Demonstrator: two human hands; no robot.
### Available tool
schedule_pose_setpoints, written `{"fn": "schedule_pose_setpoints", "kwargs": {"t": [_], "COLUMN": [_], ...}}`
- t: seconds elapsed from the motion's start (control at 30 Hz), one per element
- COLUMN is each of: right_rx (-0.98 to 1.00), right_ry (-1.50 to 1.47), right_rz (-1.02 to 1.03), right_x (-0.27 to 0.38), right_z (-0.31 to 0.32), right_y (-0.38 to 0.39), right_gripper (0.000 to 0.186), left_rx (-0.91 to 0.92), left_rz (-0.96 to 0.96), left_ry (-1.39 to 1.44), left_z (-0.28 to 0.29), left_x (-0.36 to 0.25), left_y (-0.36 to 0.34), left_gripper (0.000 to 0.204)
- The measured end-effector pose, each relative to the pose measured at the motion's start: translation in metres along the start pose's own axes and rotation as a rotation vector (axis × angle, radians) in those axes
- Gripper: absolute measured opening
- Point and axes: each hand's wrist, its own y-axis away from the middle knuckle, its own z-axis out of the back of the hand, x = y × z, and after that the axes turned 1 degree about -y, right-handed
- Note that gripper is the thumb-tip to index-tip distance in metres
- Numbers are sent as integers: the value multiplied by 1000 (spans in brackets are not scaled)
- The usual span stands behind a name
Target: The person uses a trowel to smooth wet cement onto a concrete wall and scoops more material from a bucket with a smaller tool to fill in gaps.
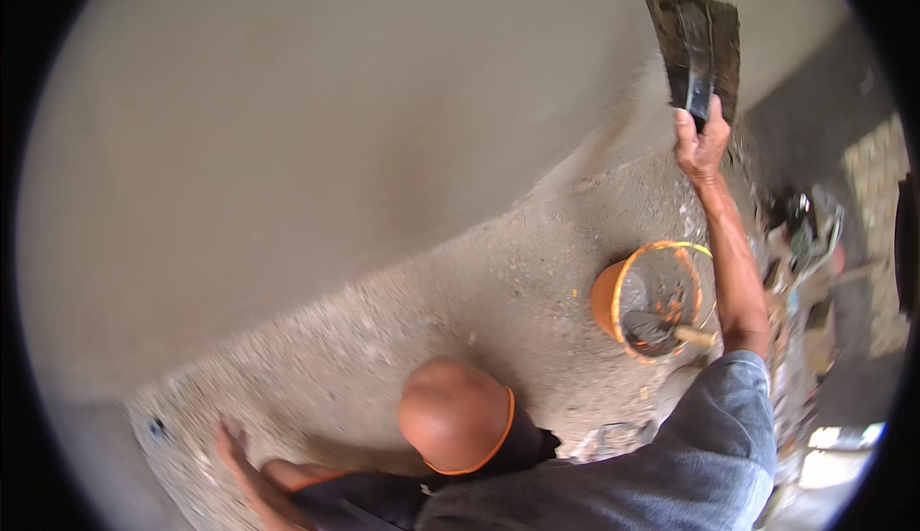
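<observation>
While an orange bucket (606,298) stands on the rough, gritty ground (508,272), the person's right grip (702,140) is beyond it and a little to its right, with the arm outstretched. The grip is closed around the handle of a broad plastering trowel (724,47), whose flat, smeared blade points away from the bucket. Whether the blade touches the smooth grey wall (287,128), which rises beyond the bucket and to its left, cannot be told.

Inside the bucket lies wet grey mortar (652,347), with a wooden-handled tool (695,336) leaning out over the right side of its rim. A bare knee (455,416) is near the bucket, to its left and closer to the wearer. The left grip (232,442), blurred, is well left of the bucket, down by the ground; I cannot tell whether it is open or closed. Assorted clutter (810,239) lies right of the bucket.
</observation>
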Motion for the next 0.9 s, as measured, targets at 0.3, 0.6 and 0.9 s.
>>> {"fn": "schedule_pose_setpoints", "kwargs": {"t": [0.3, 0.6, 0.9], "right_rx": [-631, -768, -994], "right_ry": [-647, -355, -1643], "right_rz": [-795, -1408, -1810], "right_x": [126, 152, 159], "right_z": [-178, -328, -304], "right_y": [148, 179, 181], "right_gripper": [26, 45, 43], "left_rx": [25, 43, 105], "left_rz": [90, 42, 20], "left_ry": [-87, -174, -185], "left_z": [-12, -23, -38], "left_x": [-68, -124, -132], "left_y": [73, 127, 128], "left_gripper": [68, 69, 71]}}
